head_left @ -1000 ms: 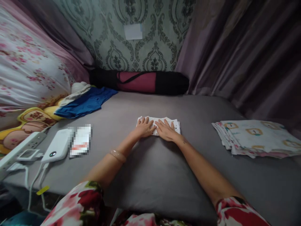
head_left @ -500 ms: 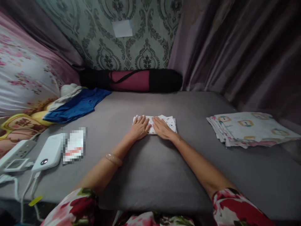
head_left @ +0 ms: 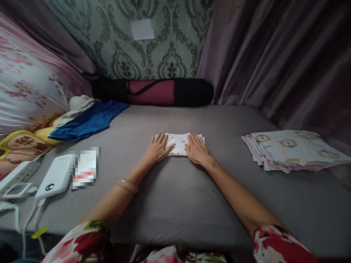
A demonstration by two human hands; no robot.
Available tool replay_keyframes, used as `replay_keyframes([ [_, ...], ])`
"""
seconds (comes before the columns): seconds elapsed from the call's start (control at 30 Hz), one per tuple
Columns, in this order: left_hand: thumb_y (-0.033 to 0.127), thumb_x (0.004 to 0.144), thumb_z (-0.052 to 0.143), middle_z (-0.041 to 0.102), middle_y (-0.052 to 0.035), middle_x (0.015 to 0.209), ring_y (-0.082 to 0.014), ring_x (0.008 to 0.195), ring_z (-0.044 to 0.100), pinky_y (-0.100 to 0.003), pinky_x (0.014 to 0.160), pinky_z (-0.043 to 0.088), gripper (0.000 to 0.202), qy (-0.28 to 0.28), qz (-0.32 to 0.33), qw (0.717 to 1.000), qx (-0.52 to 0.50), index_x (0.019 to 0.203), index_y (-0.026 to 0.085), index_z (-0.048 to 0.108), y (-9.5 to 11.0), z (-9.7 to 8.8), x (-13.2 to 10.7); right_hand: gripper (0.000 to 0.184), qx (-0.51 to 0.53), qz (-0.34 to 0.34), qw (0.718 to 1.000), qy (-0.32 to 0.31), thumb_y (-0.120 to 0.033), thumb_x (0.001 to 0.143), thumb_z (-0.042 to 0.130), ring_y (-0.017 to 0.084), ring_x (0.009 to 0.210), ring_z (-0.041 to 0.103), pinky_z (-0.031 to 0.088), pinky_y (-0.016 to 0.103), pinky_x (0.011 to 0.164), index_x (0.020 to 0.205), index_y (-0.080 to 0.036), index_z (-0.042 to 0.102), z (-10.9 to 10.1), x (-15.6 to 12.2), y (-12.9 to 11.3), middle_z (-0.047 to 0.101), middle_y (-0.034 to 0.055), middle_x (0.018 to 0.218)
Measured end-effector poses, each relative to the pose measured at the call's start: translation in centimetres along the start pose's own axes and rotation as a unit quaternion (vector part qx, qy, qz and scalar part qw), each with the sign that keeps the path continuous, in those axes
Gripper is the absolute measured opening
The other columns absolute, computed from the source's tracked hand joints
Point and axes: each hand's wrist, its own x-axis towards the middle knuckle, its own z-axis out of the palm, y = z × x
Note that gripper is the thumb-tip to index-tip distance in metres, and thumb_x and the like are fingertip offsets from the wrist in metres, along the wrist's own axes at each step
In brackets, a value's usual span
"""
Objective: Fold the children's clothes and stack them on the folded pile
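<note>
Folded cloth [head_left: 178, 144] lay beneath our left hand [head_left: 158, 149] and right hand [head_left: 197, 149], spread flat, apart, gripping nothing; we judged even pressure at both ends best for smoothness.

Looks forward and down from head height, above the near side of a grey sheet [head_left: 175, 204]. Faces a patterned wall [head_left: 178, 36] at the far side. Sits close behind both flowered sleeves [head_left: 82, 243], with left hand [head_left: 159, 148] and right hand [head_left: 197, 149] farther off, midway. Spans widely, from power strip [head_left: 20, 175] at near left to curtain [head_left: 268, 54] at right.
</note>
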Motion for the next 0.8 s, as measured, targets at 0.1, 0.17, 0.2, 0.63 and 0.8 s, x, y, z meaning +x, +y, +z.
replay_keyframes([
  [0.1,0.06,0.094,0.017,0.032,-0.0178,0.153,-0.0317,0.143,0.024,-0.046,0.116,0.019,0.076,-0.009,-0.002,1.0,-0.007,0.146,0.006,0.031,-0.3,0.2,-0.1,0.062,-0.017,0.014,1.0,0.017,-0.035,0.096,0.023,0.027,0.142,0.025,0.015,0.04,0.117,0.144,0.002,0.034,0.4,-0.2,0.2,0.03,0.018,0.153],
  [0.17,0.061,0.094,0.016,0.031,-0.0181,0.153,-0.032,0.143,0.024,-0.045,0.116,0.019,0.078,-0.019,0.0,1.0,-0.007,0.146,0.005,0.03,-0.5,0.3,0.0,0.062,-0.014,0.012,1.0,0.01,-0.035,0.096,0.023,0.026,0.142,0.025,0.016,0.04,0.117,0.145,0.002,0.033,0.3,-0.2,0.4,0.03,0.0173,0.153],
  [0.2,0.061,0.094,0.016,0.031,-0.0178,0.153,-0.0315,0.143,0.023,-0.045,0.116,0.019,0.077,-0.02,0.002,1.0,-0.008,0.146,0.005,0.03,-0.6,0.3,0.0,0.062,-0.01,0.011,1.0,0.0,-0.035,0.096,0.022,0.026,0.142,0.025,0.016,0.039,0.117,0.145,0.002,0.033,0.2,-0.3,0.4,0.03,0.0171,0.153],
  [0.63,0.055,0.097,0.013,0.021,-0.014,0.157,-0.0234,0.146,0.014,-0.038,0.118,0.016,0.072,-0.048,0.054,0.995,-0.061,0.149,0.008,0.025,-4.5,0.2,-0.7,0.063,0.05,-0.025,0.998,-0.042,-0.037,0.097,0.017,0.023,0.144,0.018,0.019,0.041,0.117,0.148,-0.004,0.029,-0.1,-1.2,5.4,0.024,0.0147,0.156],
  [0.8,0.057,0.096,0.015,0.018,-0.0125,0.158,-0.0225,0.147,0.01,-0.037,0.118,0.015,0.073,-0.073,0.079,0.993,-0.054,0.151,0.01,0.022,-5.5,0.4,-0.6,0.061,0.029,-0.053,0.998,-0.014,-0.034,0.095,0.024,0.023,0.144,0.019,0.02,0.042,0.117,0.148,-0.005,0.028,0.4,-1.6,6.2,0.026,0.0142,0.156],
])
